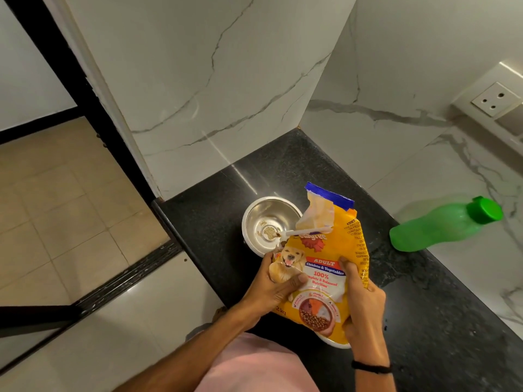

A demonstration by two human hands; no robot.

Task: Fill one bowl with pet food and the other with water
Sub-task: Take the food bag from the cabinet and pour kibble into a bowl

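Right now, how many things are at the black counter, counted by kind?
steel bowl: 1
pet food bag: 1
green bottle: 1
white item under the bag, cannot tell what: 1
Total: 4

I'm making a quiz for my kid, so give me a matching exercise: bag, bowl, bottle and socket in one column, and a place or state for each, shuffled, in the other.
1 bag
2 bowl
3 bottle
4 socket

A on the wall
B green, capped
C steel, almost empty
D gripped by left hand and right hand

Pairs: 1-D, 2-C, 3-B, 4-A
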